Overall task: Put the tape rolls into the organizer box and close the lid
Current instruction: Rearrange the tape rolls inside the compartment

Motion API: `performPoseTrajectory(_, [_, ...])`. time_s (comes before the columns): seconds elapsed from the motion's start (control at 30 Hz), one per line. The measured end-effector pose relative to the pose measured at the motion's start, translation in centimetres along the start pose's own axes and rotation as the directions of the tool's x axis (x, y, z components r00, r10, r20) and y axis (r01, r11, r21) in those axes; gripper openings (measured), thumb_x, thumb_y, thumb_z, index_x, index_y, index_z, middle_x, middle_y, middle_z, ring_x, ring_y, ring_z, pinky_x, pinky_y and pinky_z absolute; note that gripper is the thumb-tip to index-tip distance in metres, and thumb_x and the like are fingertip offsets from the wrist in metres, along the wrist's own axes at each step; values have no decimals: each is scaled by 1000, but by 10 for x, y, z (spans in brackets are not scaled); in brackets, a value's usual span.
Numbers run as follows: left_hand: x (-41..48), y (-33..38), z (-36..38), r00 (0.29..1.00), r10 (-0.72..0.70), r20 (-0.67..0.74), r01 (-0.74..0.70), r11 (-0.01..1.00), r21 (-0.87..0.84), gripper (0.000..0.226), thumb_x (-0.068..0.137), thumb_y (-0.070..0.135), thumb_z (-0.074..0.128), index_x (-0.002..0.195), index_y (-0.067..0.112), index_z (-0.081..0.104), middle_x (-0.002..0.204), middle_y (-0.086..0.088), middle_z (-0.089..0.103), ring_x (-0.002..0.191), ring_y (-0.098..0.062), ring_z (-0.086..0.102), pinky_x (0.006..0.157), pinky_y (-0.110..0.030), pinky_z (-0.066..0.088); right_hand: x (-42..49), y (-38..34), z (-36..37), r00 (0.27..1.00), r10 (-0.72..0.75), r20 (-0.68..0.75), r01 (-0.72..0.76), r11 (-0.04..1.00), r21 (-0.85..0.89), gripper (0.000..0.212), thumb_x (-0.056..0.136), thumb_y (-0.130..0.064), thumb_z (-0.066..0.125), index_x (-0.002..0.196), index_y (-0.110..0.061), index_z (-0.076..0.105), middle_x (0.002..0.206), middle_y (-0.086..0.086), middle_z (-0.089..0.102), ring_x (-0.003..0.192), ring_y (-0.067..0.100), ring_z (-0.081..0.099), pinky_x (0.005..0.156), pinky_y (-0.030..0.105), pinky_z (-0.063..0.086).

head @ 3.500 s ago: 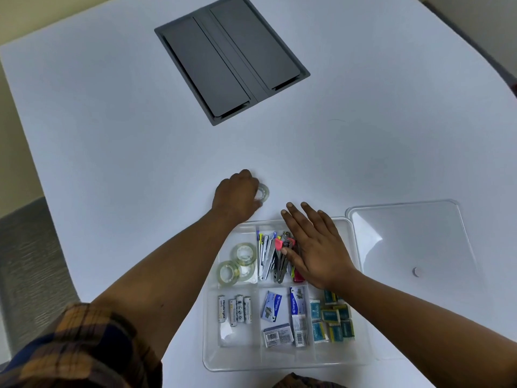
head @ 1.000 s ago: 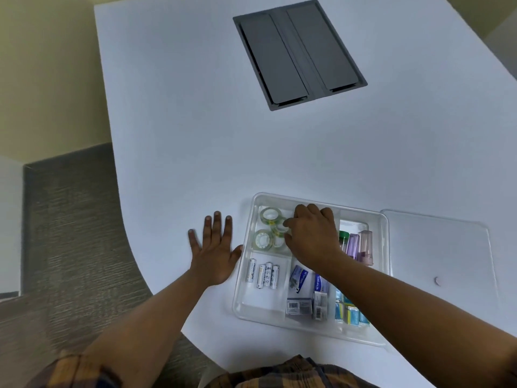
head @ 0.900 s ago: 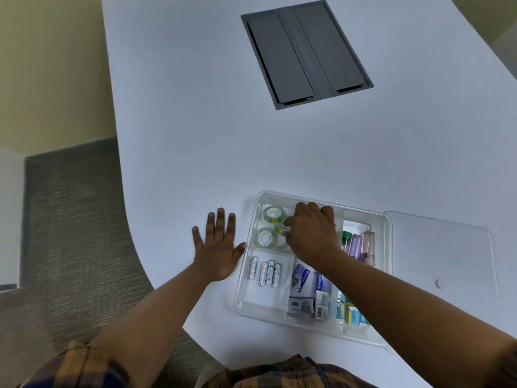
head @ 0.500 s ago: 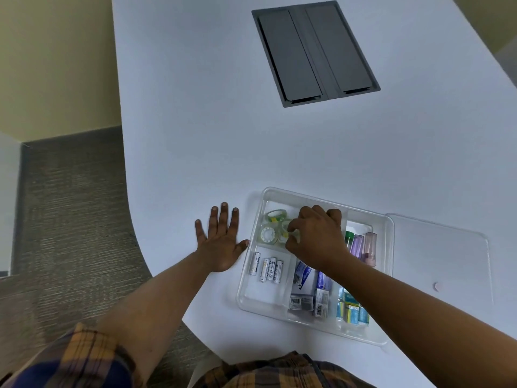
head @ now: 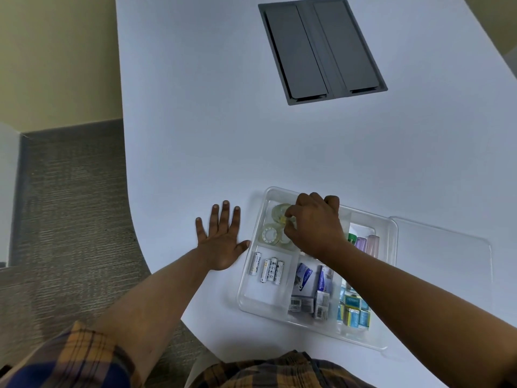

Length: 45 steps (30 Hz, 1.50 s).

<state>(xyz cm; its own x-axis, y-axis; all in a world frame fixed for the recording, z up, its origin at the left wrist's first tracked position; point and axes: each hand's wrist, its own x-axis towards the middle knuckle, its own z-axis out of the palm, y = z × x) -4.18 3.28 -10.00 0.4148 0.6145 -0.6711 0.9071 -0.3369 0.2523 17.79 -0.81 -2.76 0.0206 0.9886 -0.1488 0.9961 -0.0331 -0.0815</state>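
The clear organizer box (head: pixel 253 264) sits on the white table with its lid off. Clear tape rolls lie in its far left compartment: one roll (head: pixel 269 234) in front, another (head: pixel 278 211) behind it. My right hand (head: pixel 313 224) hovers over that compartment, thumb and fingers pinched on a tape roll that is mostly hidden under them. My left hand (head: pixel 221 239) lies flat on the table with fingers spread, its thumb touching the box's left wall. The clear lid (head: pixel 444 264) rests flat on the table to the right of the box.
Batteries (head: pixel 268 268), small cartons (head: pixel 310 289), teal packets (head: pixel 354 312) and coloured tubes (head: pixel 366 245) fill the other compartments. A grey cable hatch (head: pixel 321 49) is set into the table farther away. The table's curved edge (head: pixel 131 214) drops to grey carpet on the left.
The last tape roll went from the table into the box. My left hand came to rest flat beside the box, while my right hand stays in the tape compartment, shifting slightly.
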Motion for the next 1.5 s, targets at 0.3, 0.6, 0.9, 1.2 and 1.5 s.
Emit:
performPoseTrajectory(0.3, [1,-2,-5,998,11,65,-10,1000,-12,84,91,63,26,125,34,-45,127,7,-60,125,-21,-50,105,-60,-22,9,0,16,988,-23,154,49,984,-169,10,78,-28,62,83,-23,70,88,-1,58,89,23,52,77,38,23])
performPoseTrajectory(0.6, [-1,-1,-6,997,4,78,-3,1000,-14,85,91,62,28,126,33,-45,126,7,-60,125,-21,-50,105,-60,-23,17,-11,21,985,-29,171,56,986,-156,25,68,-9,62,84,-26,70,84,-2,55,87,24,50,77,39,23])
performPoseTrajectory(0.9, [-2,0,-8,997,3,81,-2,1000,-14,85,91,62,28,126,34,-44,126,7,-60,125,-21,-50,105,-60,-23,16,-12,20,981,-57,186,80,990,-117,32,73,-12,57,99,-27,69,95,0,55,97,24,49,83,41,27])
performPoseTrajectory(1.2, [-3,2,-10,997,4,76,-2,1000,-17,85,91,62,28,130,31,-41,134,5,-54,129,-22,-47,105,-60,-22,8,-9,16,990,-39,133,41,999,-10,34,79,-20,58,111,-24,66,99,2,63,97,26,56,86,40,35])
performPoseTrajectory(1.5, [-3,1,-8,998,3,61,-2,1000,-15,85,91,62,28,129,32,-42,135,4,-54,127,-21,-48,105,-59,-22,6,-23,21,982,55,182,-50,998,-33,36,83,-52,56,77,-16,62,82,5,67,91,26,56,74,38,41])
